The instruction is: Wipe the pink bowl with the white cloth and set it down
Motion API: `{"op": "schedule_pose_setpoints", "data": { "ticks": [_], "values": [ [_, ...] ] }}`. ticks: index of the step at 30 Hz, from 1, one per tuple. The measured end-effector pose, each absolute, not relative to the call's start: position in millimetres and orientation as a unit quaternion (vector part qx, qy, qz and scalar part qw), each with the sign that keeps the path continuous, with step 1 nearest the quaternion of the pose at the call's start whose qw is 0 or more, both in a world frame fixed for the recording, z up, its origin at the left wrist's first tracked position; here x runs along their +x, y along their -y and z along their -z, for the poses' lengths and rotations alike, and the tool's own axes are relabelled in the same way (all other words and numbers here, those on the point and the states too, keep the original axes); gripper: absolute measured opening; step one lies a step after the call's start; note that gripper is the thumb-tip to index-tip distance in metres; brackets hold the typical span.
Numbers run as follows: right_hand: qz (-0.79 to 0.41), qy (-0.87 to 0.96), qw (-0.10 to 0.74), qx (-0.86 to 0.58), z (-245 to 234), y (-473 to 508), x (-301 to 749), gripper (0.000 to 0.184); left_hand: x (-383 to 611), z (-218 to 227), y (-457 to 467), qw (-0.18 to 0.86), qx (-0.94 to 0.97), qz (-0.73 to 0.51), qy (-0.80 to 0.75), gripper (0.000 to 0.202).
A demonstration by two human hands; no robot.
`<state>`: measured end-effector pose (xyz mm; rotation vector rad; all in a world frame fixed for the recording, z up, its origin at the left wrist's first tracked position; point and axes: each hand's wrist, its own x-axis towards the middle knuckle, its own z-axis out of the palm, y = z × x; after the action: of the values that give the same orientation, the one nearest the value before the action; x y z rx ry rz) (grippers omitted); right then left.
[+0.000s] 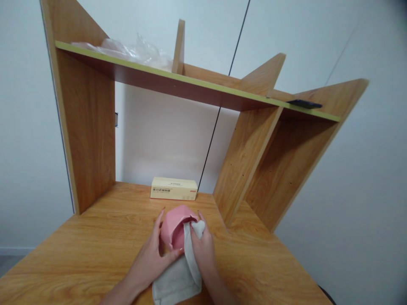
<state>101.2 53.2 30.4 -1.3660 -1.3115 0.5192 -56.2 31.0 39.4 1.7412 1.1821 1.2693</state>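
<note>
A pink bowl with angular, faceted sides is tipped so that its opening faces me, just above the wooden desk. My left hand grips it from the left, with the thumb at the lower rim and the fingers along the outer side. On the right, my right hand is closed on a light grey cloth and presses it at the bowl's right rim. Part of the cloth goes over the rim, and the rest hangs below the bowl toward the desk's near side.
Behind the bowl, a cream-coloured box with printed lettering stands on the desk. A wooden shelf unit rises around it, with upright panels left and right. Clear plastic wrapping and a flat dark object lie on its upper board.
</note>
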Motion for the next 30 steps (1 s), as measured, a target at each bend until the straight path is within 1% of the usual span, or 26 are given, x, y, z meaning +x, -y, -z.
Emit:
{"op": "schedule_pose_setpoints", "data": {
  "ticks": [3,5,8,10,12,14,16,20,22,25,30],
  "values": [
    [-0.252,0.546,0.564,-0.567,-28.0,-55.2,95.8,0.05,-50.4,-37.5,-30.0,0.349,0.66,-0.499,-0.44,0.092],
    [-0.239,0.552,0.554,-0.575,-28.8,-55.4,95.7,0.053,-49.9,-37.6,-30.5,0.348,0.656,-0.51,-0.433,0.087],
    [-0.192,0.582,0.494,-0.617,-34.7,-53.4,101.3,0.061,-55.2,-40.4,-32.2,0.318,0.677,-0.49,-0.449,0.083],
    [-0.157,0.604,0.441,-0.645,-40.0,-51.3,106.7,0.064,-60.0,-43.7,-32.5,0.287,0.705,-0.436,-0.479,0.083],
    [-0.131,0.617,0.414,-0.656,-43.6,-49.3,110.7,0.066,-63.3,-46.8,-31.8,0.265,0.726,-0.385,-0.504,0.083],
    [-0.14,0.62,0.422,-0.646,-44.0,-48.2,111.9,0.066,-64.2,-48.5,-30.8,0.258,0.733,-0.374,-0.506,0.082],
    [-0.174,0.612,0.454,-0.623,-41.4,-48.3,110.5,0.064,-63.0,-47.7,-30.4,0.264,0.724,-0.398,-0.498,0.081],
    [-0.226,0.569,0.533,-0.585,-31.9,-52.3,103.9,0.059,-57.7,-40.4,-31.8,0.335,0.668,-0.458,-0.482,0.09],
    [-0.24,0.556,0.553,-0.573,-28.5,-54.7,100.9,0.056,-55.2,-36.6,-33.1,0.359,0.656,-0.471,-0.468,0.093],
    [-0.242,0.561,0.549,-0.571,-28.4,-55.5,99.5,0.055,-54.2,-33.3,-34.9,0.36,0.652,-0.495,-0.447,0.086],
    [-0.195,0.58,0.476,-0.632,-41.7,-50.1,107.4,0.068,-57.5,-32.0,-37.4,0.343,0.674,-0.506,-0.415,0.073]
  ]
}}
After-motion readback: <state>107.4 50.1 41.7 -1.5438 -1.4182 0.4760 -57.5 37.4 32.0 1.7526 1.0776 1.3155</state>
